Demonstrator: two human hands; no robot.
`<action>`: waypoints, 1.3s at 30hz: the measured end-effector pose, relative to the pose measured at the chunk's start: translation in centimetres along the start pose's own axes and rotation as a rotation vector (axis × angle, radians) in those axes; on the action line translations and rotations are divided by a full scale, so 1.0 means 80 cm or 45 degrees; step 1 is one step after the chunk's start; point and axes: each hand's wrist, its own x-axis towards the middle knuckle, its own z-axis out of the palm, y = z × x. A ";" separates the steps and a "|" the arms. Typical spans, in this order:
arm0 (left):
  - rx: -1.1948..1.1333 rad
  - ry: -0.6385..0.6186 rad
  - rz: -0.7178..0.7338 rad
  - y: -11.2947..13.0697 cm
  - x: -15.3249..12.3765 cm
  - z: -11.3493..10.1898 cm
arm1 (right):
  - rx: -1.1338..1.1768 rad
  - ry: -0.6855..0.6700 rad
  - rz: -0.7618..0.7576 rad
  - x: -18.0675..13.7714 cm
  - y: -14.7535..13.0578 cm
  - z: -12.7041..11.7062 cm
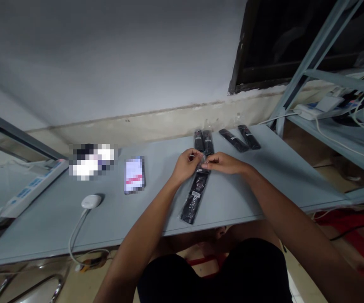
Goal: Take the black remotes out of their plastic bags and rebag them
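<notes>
A black remote control (192,203) with a small white label lies slantwise near the table's front edge, wrapped in a clear plastic bag (202,165). At the bag's far end, my left hand (186,165) pinches the plastic between thumb and fingers. My right hand (221,163) is closed on the same end from the other side, the fingertips of both hands almost touching. Just beyond my hands lie two more bagged black remotes (207,142), side by side and partly covered by my fingers. To their right are another two, a tilted remote (233,140) and a second remote (249,136).
A phone (134,174) with a lit, blurred screen lies left on the grey table (156,210). Nearby sit a blurred-out object (92,162) and a round white device (91,201) with a cable. Power strips (35,187) and cables flank the table; a wall stands behind.
</notes>
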 end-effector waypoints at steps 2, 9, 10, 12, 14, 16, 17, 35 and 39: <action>-0.052 0.017 -0.002 0.001 0.000 -0.001 | 0.035 0.059 0.006 0.000 0.002 -0.001; -0.200 0.027 -0.047 -0.006 0.003 -0.001 | 0.276 0.194 0.087 0.002 0.000 -0.006; -0.216 0.031 -0.060 -0.008 0.004 -0.001 | 0.297 0.199 0.080 0.002 -0.001 -0.006; -0.252 0.044 -0.079 -0.011 0.005 0.000 | 0.317 0.226 0.073 0.002 -0.003 -0.007; -0.295 0.055 -0.100 -0.013 0.006 0.000 | 0.324 0.269 0.084 0.002 -0.004 -0.007; -0.336 0.061 -0.123 -0.012 0.006 0.000 | 0.346 0.322 0.095 0.003 -0.003 -0.007; -0.356 0.053 -0.138 -0.011 0.006 0.000 | 0.365 0.348 0.097 0.003 -0.002 -0.006; -0.667 0.114 -0.278 0.002 0.005 -0.007 | 0.855 0.045 0.381 0.001 -0.002 0.004; -0.621 0.052 -0.338 0.006 0.002 -0.014 | 0.838 0.084 0.398 0.000 -0.001 0.004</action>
